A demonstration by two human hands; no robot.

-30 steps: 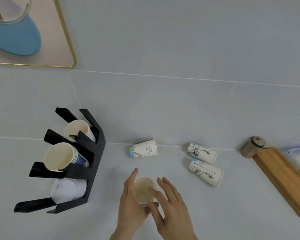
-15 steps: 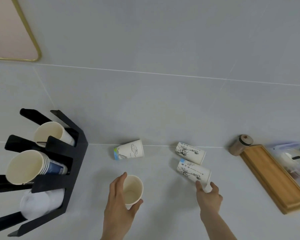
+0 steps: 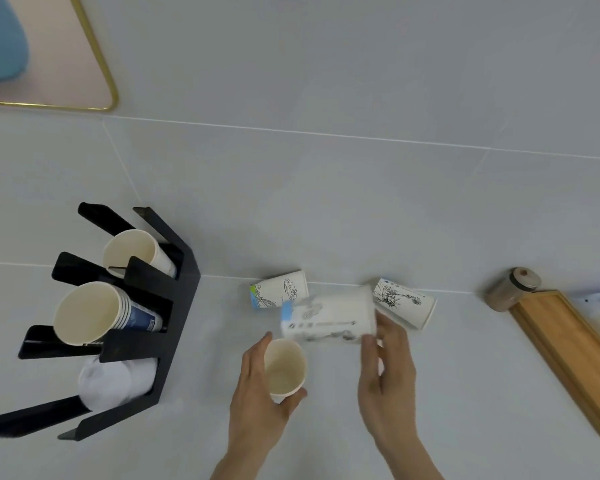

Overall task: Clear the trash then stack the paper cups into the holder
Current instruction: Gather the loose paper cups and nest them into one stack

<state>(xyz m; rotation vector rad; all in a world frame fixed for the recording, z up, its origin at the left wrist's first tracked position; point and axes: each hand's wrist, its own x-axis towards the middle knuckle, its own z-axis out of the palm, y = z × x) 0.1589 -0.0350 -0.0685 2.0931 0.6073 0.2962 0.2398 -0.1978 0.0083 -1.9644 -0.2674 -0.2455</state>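
— Both hands gripping?
— Yes. Left hand (image 3: 257, 386) wraps an upright cup (image 3: 284, 370); right hand (image 3: 387, 372) pinches a blurred, sideways cup (image 3: 326, 318) just above it.
— Nearby?
— Two cups (image 3: 279, 294) (image 3: 404, 303) lie behind; the holder (image 3: 174, 306) stands left, partly filled. The wooden tray (image 3: 568, 355) is cut off.

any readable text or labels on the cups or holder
None can be read.
Cup in the right hand: printed lines, motion-blurred.
Lying cup by the wall: drawing-like print, illegible.
Other lying cup: ink drawing, no clear words.
Blue label on the cups in the holder: too small.
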